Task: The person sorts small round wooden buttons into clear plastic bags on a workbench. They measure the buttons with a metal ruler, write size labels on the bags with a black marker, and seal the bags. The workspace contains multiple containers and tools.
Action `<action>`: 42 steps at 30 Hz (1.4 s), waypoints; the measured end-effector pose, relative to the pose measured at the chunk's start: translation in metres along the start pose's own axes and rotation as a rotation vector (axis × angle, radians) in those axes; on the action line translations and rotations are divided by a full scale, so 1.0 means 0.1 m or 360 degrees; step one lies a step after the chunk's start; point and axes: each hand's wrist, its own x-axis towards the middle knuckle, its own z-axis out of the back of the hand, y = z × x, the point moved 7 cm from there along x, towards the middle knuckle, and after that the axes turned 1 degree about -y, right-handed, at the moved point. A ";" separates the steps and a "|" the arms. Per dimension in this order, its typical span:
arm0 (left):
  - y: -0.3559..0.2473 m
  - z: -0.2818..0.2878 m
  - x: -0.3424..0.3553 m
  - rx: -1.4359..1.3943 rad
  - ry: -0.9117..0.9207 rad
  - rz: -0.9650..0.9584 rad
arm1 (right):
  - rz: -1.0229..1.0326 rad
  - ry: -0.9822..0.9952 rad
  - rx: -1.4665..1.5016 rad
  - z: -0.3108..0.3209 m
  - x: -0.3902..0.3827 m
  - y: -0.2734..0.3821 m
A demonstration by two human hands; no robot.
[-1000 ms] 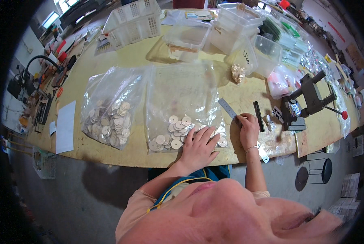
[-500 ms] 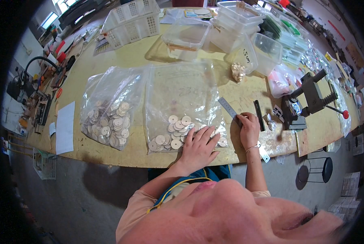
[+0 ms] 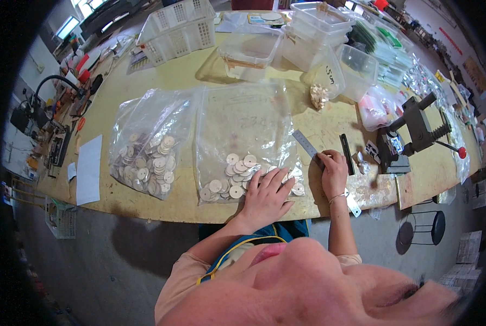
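Observation:
My left hand [image 3: 263,198] lies flat, fingers spread, on the lower right part of a clear plastic bag [image 3: 243,133]. Inside that bag, pale round discs [image 3: 236,192] with small centre holes gather along the bottom; some are hidden under my fingers. To the right, my right hand [image 3: 336,174] has its fingers closed on a steel ruler [image 3: 305,143] resting slantwise on the table; the ruler's rounded end shows below my wrist. Left of the first bag lies a second clear bag [image 3: 159,108] with many similar discs. A narrow black bar [image 3: 347,155] lies just right of my right hand.
A hand press [image 3: 419,127] with a red-knobbed lever stands at the right. Clear plastic tubs [image 3: 248,46] and a white basket [image 3: 178,32] line the back of the yellowish table [image 3: 210,214]. White paper [image 3: 89,171] lies at the left. A small knobbly clump [image 3: 318,96] sits near the tubs.
The whole view has shifted very slightly. Both hands, the ruler and the bags keep their places.

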 end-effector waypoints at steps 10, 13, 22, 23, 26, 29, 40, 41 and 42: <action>0.00 -0.02 0.00 0.0019 0.0010 -0.0011 | -0.0009 0.0021 -0.0003 -0.01 0.00 -0.01; 0.00 -0.02 -0.01 0.0018 0.0010 -0.0007 | -0.0011 0.0029 0.0007 -0.01 -0.01 -0.01; 0.00 -0.01 -0.01 0.0011 0.0020 -0.0012 | 0.0023 -0.0043 -0.0002 0.01 -0.01 0.00; 0.00 -0.02 -0.01 0.0013 0.0020 -0.0009 | 0.0020 -0.0034 -0.0003 0.00 0.00 -0.01; 0.00 -0.03 -0.01 0.0015 0.0023 -0.0002 | -0.0009 0.0005 -0.0013 -0.02 -0.01 -0.02; 0.00 -0.02 0.00 0.0009 0.0030 0.0001 | 0.0001 0.0016 -0.0017 -0.02 -0.01 -0.03; -0.01 0.01 0.00 0.0016 -0.0049 -0.0033 | -0.0024 0.0030 0.0006 -0.02 -0.01 -0.02; -0.01 0.00 0.00 0.0010 -0.0043 -0.0029 | -0.0022 0.0028 0.0005 -0.01 0.00 -0.01; -0.01 0.00 0.00 0.0005 -0.0036 -0.0026 | -0.0020 0.0028 0.0004 -0.01 0.00 -0.01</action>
